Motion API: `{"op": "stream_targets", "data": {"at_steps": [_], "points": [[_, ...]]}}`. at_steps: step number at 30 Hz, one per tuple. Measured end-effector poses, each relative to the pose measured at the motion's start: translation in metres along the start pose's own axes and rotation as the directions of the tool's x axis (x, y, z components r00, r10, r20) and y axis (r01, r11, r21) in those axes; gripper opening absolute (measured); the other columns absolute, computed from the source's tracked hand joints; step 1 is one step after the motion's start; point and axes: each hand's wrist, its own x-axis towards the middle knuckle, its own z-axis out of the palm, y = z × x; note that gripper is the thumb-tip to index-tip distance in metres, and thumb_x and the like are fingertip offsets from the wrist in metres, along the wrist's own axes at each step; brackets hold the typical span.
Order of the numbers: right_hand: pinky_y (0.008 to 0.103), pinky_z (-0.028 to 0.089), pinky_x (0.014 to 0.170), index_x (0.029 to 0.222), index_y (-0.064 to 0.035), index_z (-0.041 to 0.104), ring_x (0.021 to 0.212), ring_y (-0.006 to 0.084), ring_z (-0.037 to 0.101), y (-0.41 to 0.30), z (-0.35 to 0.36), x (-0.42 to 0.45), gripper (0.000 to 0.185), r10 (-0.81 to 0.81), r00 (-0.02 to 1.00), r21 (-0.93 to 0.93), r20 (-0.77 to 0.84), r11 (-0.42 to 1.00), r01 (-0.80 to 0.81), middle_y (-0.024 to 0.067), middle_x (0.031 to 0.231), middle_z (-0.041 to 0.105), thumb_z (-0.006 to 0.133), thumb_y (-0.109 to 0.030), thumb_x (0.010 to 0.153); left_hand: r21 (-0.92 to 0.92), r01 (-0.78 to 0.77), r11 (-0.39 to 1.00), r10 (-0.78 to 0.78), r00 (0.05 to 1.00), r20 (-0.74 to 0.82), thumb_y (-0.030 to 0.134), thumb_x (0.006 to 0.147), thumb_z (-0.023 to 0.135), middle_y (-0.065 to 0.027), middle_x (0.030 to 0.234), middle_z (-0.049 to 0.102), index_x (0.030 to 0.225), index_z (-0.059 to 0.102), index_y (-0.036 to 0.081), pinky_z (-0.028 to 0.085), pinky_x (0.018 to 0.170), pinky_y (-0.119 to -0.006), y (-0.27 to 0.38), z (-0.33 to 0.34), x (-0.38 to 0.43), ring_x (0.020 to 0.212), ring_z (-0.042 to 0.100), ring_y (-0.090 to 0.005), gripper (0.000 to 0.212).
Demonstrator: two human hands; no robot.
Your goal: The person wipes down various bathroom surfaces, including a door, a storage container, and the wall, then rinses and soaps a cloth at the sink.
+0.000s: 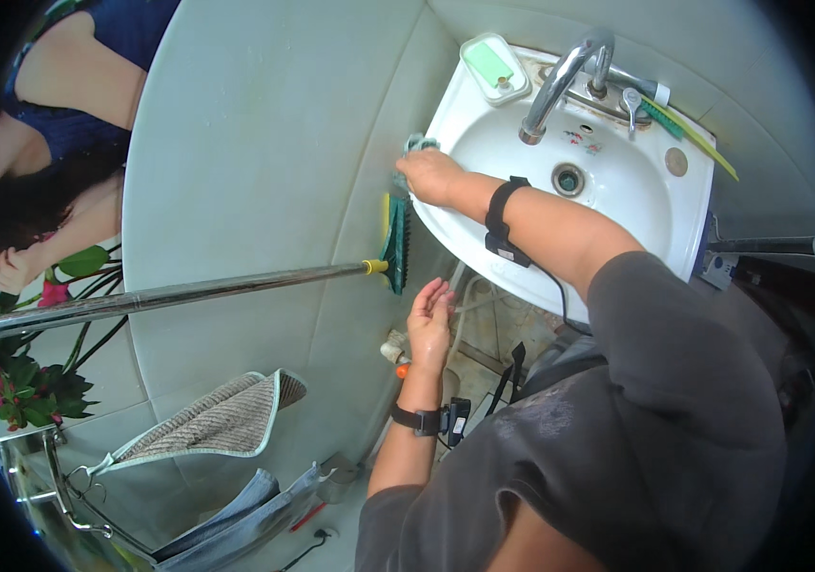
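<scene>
My right hand (pixel 430 175) holds a wet-looking grey-green cloth (pixel 418 143) at the left rim of a white washbasin (pixel 650 207), close to the tiled wall. Below the basin's edge, my left hand (pixel 430 314) is raised with its fingers slightly curled and holds nothing. A chrome faucet (pixel 557 89) arches over the bowl and its drain (pixel 567 179). On the basin's back left corner sits a soap dish (pixel 495 69) with a green bar in it. A green brush (pixel 665 118) lies at the back right, beside the faucet handle (pixel 632 107).
A floor brush (pixel 397 243) with a long metal pole (pixel 186 293) leans across the wall at left. A striped cloth (pixel 214 422) and blue-grey cloths (pixel 236 522) hang at lower left. Hoses and a pipe fitting (pixel 394 347) are under the basin.
</scene>
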Motion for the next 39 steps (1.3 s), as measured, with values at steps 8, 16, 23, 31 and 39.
{"op": "stream_targets", "data": {"at_steps": [8,16,23,31,39], "points": [[0.0406,0.037,0.08,0.102,-0.0032,0.044,0.097,0.0318,0.046,0.034,-0.018,0.023,0.026,0.417,0.801,0.366,-0.43,0.891,-0.268,0.0166,0.093,0.053,0.045,-0.011,0.077,0.955,-0.188,-0.229,0.479,0.832,0.279,0.011,0.072,0.053,-0.0139,0.107,0.048,0.111,0.044,0.003,0.019,0.097,-0.041,0.045,-0.021,0.052,0.109,0.038,-0.0281,0.041],[0.0391,0.026,0.087,0.079,-0.0044,0.058,0.093,0.025,0.047,0.024,-0.002,0.025,0.018,0.184,0.961,-0.223,-0.205,0.948,-0.229,0.0123,0.086,0.058,0.043,-0.011,0.072,0.926,-0.024,-0.376,0.294,0.945,0.144,0.005,0.07,0.048,-0.0065,0.082,0.05,0.101,0.046,0.003,0.014,0.099,-0.042,0.031,-0.058,0.033,0.091,0.045,-0.0215,0.032],[0.036,0.034,0.073,0.071,-0.0035,0.057,0.079,0.0252,0.051,-0.01,0.024,0.007,0.013,-0.036,0.975,-0.201,-0.22,0.98,-0.009,0.013,0.073,0.057,0.047,-0.01,0.066,0.91,-0.073,-0.409,0.352,0.907,0.23,0.006,0.07,0.047,-0.0077,0.078,0.05,0.099,0.049,0.002,0.015,0.099,-0.039,0.024,-0.079,0.025,0.088,0.047,-0.0229,0.03],[0.0397,0.039,0.081,0.088,-0.0055,0.056,0.085,0.0319,0.053,-0.107,0.133,-0.069,0.019,0.061,0.905,0.349,0.422,0.91,-0.224,0.0167,0.092,0.056,0.047,-0.016,0.075,0.959,0.027,-0.283,0.343,0.936,0.075,0.011,0.067,0.055,-0.0087,0.075,0.052,0.089,0.052,0.004,0.018,0.098,-0.044,0.033,-0.101,0.001,0.084,0.048,-0.024,0.023],[0.0372,0.039,0.07,0.084,0.0015,0.046,0.074,0.0319,0.051,-0.09,0.066,-0.052,0.02,0.564,0.794,0.855,0.227,0.274,-0.44,0.0182,0.077,0.053,0.041,-0.018,0.08,0.981,-0.014,-0.193,0.405,0.91,0.092,0.009,0.065,0.057,-0.0106,0.084,0.05,0.09,0.052,0.002,0.016,0.098,-0.045,0.02,-0.126,-0.013,0.088,0.046,-0.0254,0.026]]}}
